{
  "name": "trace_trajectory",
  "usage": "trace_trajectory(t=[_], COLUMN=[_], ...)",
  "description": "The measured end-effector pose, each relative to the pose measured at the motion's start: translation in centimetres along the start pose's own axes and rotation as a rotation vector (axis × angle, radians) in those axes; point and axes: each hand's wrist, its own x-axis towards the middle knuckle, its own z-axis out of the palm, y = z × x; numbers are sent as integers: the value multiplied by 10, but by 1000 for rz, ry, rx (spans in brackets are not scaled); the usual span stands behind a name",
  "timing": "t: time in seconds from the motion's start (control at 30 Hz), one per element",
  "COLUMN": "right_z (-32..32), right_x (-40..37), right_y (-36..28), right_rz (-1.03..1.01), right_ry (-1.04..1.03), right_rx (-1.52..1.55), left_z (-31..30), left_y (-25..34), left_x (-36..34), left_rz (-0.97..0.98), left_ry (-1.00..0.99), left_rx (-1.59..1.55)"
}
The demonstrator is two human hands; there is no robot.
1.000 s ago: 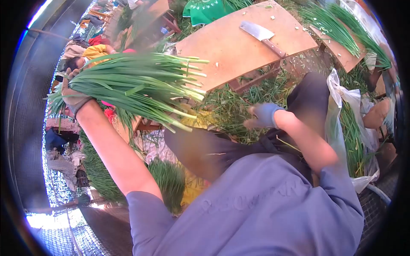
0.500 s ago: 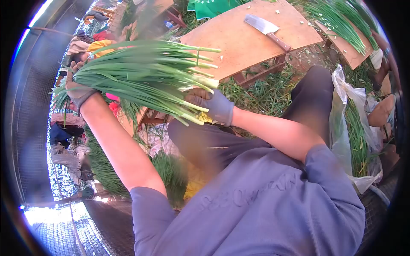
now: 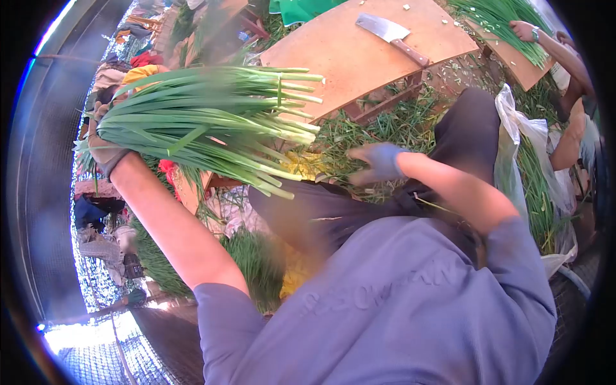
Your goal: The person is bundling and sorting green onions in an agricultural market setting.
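My left hand, in a grey glove, grips a thick bunch of garlic chives by its leafy end. The bunch lies sideways in the air, pale cut stems pointing right toward the cutting board. My right hand, gloved in blue-grey, hovers above my lap, to the right of the stem ends and apart from them. Its fingers look spread and hold nothing, though they are slightly blurred. A cleaver rests on the board, its wooden handle toward me.
At the upper right, another person's hand touches chives on a second board. A clear plastic bag of greens stands to my right. Leaf scraps litter the ground. More chives are piled at my left.
My right hand has left the stem ends and moved right and slightly down, its fingers opening. The bunch shifted slightly left in my left hand. A co-worker's hand has appeared at the upper right.
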Motion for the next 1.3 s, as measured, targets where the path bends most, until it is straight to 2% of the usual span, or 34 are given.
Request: trace_trajectory(t=[0.03, 0.07, 0.1, 0.13, 0.17, 0.2, 0.27, 0.3, 0.4, 0.43, 0.47, 0.53, 0.6, 0.63, 0.67, 0.7, 0.73, 0.77, 0.8, 0.83, 0.87, 0.9, 0.93, 0.97, 1.0, 1.03, 1.07, 1.1, 1.13, 1.2, 1.3], right_z=[28, 33, 33, 31, 28, 23, 9, 12, 11, 4, -4, -10, -3, 22, 21, 19, 10, 0, -13, -15, -4, 1, -6, -13, -26, -25, -23, -27, -28, -26, -15], right_x=[32, 54, 74, 91, 105, 107, 100, 112, 136, 117, 99, 67, 43, 50, 39, 20, 3, -14, -24, -30, -6, 20, 31, 41, 36, 42, 49, 46, 41, 21, -26], right_y=[9, 0, -17, -40, -60, -75, -101, -105, -87, -94, -94, -77, -33, 23, 60, 74, 68, 61, 42, 23, 22, 5, -22, -50, -71, -70, -70, -76, -76, -65, -46], right_rz=[-240, -370, -497, -540, -581, -589, -675, -633, -578, -593, -594, -387, -100, -99, 115, 120, 189, 240, 365, 131, -84, -253, -365, -492, -556, -760, -965, -769, -773, -512, -388], right_ry=[248, 79, -113, -250, -404, -408, -380, -264, -224, 54, 53, 207, 411, 367, 211, -65, -190, -327, -306, 85, 373, 409, 411, 390, 346, 282, 210, 370, 365, 604, 510], right_rx=[482, 1021, 1560, 1833, 2100, 2103, 2264, 2193, 2313, 2091, 2089, 1844, 1250, 1019, 260, -151, -286, -426, -296, -274, -50, 441, 808, 1169, 1398, 1489, 1576, 1397, 1402, 1337, 1353], left_z=[-13, 6, 41, 63, 60, 47, 14, 8, 36, 30, 22, 20, 18, 59, 82, 74, 70, 71, 71, 67, 63, 66, 68, 59, 68, 70, 75, 80, 87, 85, 69], left_y=[7, -4, -22, -32, -28, -21, -9, -5, -19, -19, -22, -30, -31, -45, -51, -44, -37, -33, -29, -28, -28, -31, -32, -29, -36, -37, -37, -38, -40, -41, -34], left_x=[9, 3, -11, -18, -14, -8, 3, 3, -17, -13, -10, -12, -14, -36, -52, -54, -58, -59, -57, -54, -52, -55, -55, -49, -56, -54, -58, -62, -67, -69, -64], left_rz=[20, 18, 142, 269, 235, 237, 197, 103, 109, 119, 120, 127, 106, 196, 289, 207, 199, -12, -219, -166, -112, -87, -61, -159, -148, -254, -223, -192, -163, -132, -120], left_ry=[25, 20, 159, 295, 313, 311, 50, -87, -64, -17, -17, 19, 29, 156, 283, 181, 183, -20, -224, -193, -163, -166, -169, -290, -277, -335, -325, -315, -303, -316, -331], left_rx=[38, 38, 109, 181, 219, 227, 159, 48, 141, 162, 162, 155, 151, 239, 331, 270, 275, 56, -168, -205, -241, -237, -226, -266, -277, -448, -415, -382, -349, -356, -374])
